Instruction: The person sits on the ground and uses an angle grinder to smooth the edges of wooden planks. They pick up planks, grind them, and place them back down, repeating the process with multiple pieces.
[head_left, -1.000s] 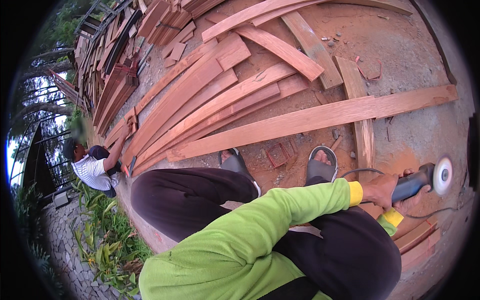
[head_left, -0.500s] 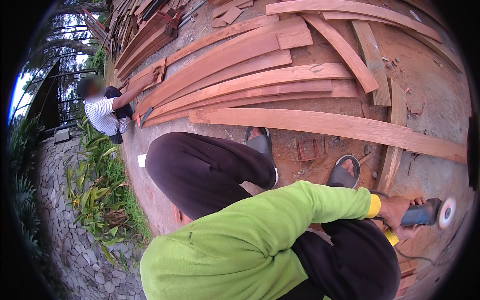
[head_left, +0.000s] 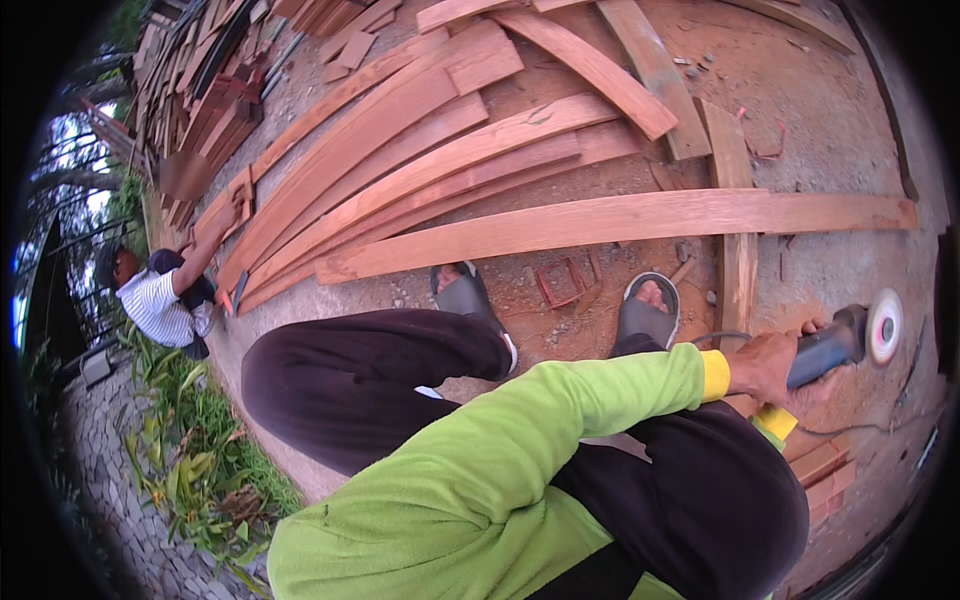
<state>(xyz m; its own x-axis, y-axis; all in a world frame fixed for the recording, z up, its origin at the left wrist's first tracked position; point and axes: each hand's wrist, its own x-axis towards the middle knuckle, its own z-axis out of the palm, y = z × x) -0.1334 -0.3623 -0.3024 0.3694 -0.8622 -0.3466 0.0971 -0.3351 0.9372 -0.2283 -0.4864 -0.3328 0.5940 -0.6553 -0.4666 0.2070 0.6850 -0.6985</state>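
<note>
My left hand (head_left: 762,365), at the end of the green sleeve with a yellow cuff crossing my body, grips the body of a dark angle grinder (head_left: 822,357) at the right. My right hand (head_left: 808,390) is closed on the same grinder, partly hidden behind it. The tool's pale round disc (head_left: 883,326) faces up, held above the dirt ground, and a dark cord (head_left: 880,428) trails from it. Just left of the tool, a wooden board (head_left: 736,280) lies under a long reddish plank (head_left: 540,225), beyond my sandalled feet.
Several reddish planks (head_left: 400,180) lie fanned across the ground, with stacked timber (head_left: 215,120) behind. A co-worker in a striped shirt (head_left: 165,300) crouches at the left, arm on the boards. Plants (head_left: 200,470) and stone paving (head_left: 120,480) border the left. Short boards (head_left: 820,470) lie at lower right.
The whole view swung and then mostly came back, so the planks and co-worker shifted in the picture. Both my hands stay on the grinder, which sits slightly higher in the picture.
</note>
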